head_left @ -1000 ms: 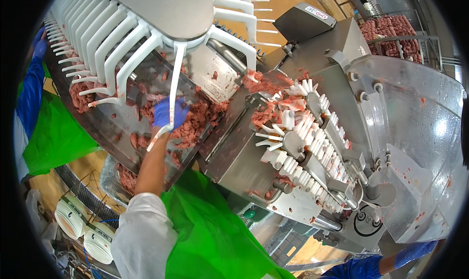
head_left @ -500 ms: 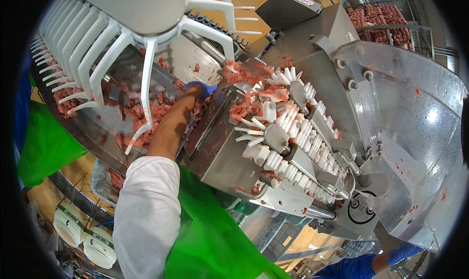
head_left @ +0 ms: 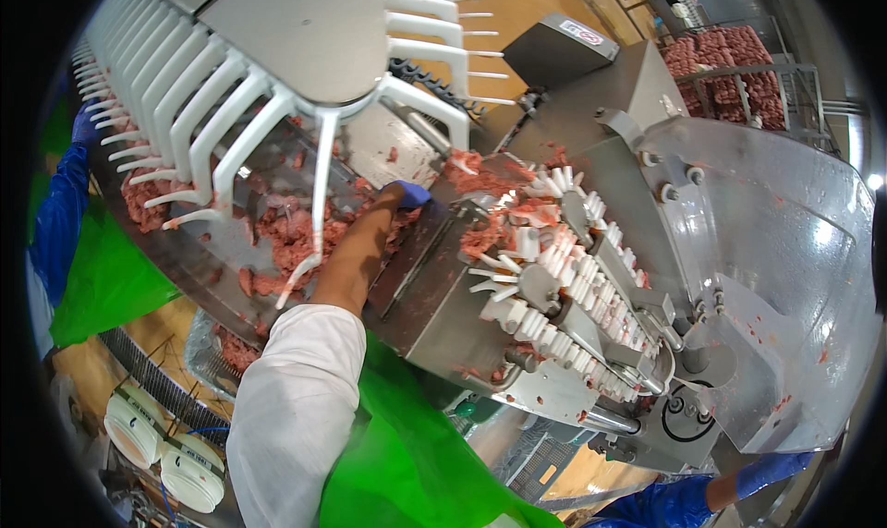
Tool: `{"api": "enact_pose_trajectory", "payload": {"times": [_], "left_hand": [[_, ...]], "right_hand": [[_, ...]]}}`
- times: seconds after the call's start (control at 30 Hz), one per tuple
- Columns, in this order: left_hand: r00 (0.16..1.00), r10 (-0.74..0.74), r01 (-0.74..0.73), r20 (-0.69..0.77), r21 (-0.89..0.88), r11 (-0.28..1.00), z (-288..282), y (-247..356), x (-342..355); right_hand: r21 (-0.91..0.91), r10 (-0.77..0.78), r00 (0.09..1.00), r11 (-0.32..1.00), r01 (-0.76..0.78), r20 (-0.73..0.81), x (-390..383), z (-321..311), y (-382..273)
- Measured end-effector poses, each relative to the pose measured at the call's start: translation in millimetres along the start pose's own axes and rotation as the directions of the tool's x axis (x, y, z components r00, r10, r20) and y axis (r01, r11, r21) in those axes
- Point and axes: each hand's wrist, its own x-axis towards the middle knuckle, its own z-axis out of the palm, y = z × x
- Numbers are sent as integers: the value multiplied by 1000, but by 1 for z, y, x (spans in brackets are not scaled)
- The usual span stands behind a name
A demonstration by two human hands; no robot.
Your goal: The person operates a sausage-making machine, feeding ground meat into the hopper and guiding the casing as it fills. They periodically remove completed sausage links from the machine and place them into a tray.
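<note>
My left hand [head_left: 407, 194], in a blue glove, reaches in among reddish raw meat [head_left: 291, 228] in a steel trough [head_left: 217, 297]. It is beside the raised steel side of a machine [head_left: 434, 329]. The fingers are hidden by the hand itself and the meat, so their grip does not show. The forearm is bare below a white sleeve. Just right of the hand, scraps of meat [head_left: 480, 242] lie on two rows of white fins [head_left: 591, 279]. My right hand is outside the picture.
A guard of curved white prongs [head_left: 245, 158] overhangs the trough. To the right stands a clear curved cover [head_left: 767, 214]. Co-workers' gloved hands show at left [head_left: 85, 126] and lower right [head_left: 771, 473]. A meat-filled rack [head_left: 725, 71] stands at the back.
The whole scene has shifted right and slightly down in view. At the left, a co-worker's blue sleeve and gloved hand have come into sight at the trough's edge. My left hand stays in the meat.
</note>
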Motion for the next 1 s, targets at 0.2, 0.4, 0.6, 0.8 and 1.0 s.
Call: {"api": "enact_pose_trajectory", "payload": {"times": [0.2, 0.4, 0.6, 0.8, 1.0], "left_hand": [[903, -162, 300, 398, -312, 902, -51, 81, -130], [940, -116, 241, -322, 383, 892, -21, 88, -218], [636, 0, -527, -772, -434, 730, -48, 152, -179], [397, 14, -605, -918, -250, 756, -68, 189, -178], [535, 39, -396, -844, -210, 894, -68, 189, -168]], "right_hand": [[21, -17, 1000, 1000, 18, -11, 9, 6, 3], [43, -24, 1000, 999, 25, -18, 11, 9, 6], [58, -61, 998, 996, 62, -29, 16, 9, 13], [-184, -93, 994, 978, 103, 64, 19, -4, 36], [-138, 85, 990, 988, -69, 113, 22, 4, 23]]}}
